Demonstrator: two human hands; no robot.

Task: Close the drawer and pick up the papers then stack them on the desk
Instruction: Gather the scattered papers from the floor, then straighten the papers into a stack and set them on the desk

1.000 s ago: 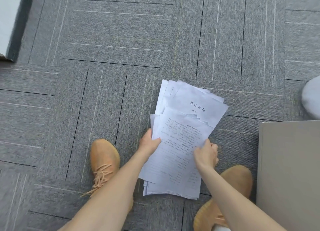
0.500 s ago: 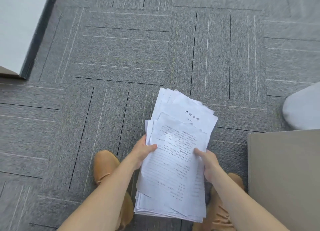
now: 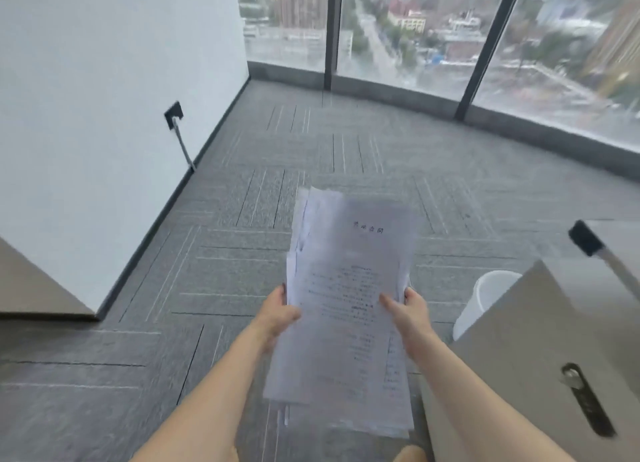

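A loose stack of white printed papers [image 3: 349,288] is held in the air in front of me, above the grey carpet. My left hand [image 3: 278,311] grips its left edge, thumb on top. My right hand [image 3: 408,311] grips its right edge the same way. The sheets are fanned unevenly and blurred. A beige drawer cabinet [image 3: 526,357] with a lock and a dark recessed handle [image 3: 585,397] stands at the lower right, its front flush. A beige desk corner [image 3: 31,288] shows at the left edge.
A white waste bin [image 3: 481,302] stands behind the cabinet. A white wall [image 3: 104,81] with a socket and cable [image 3: 175,119] runs along the left. Floor-to-ceiling windows [image 3: 415,29] span the back. A black-tipped chair arm [image 3: 585,238] juts in at right.
The view has swung up from the floor to the room. Both hands have lifted the papers higher; my shoes have nearly dropped out of sight.
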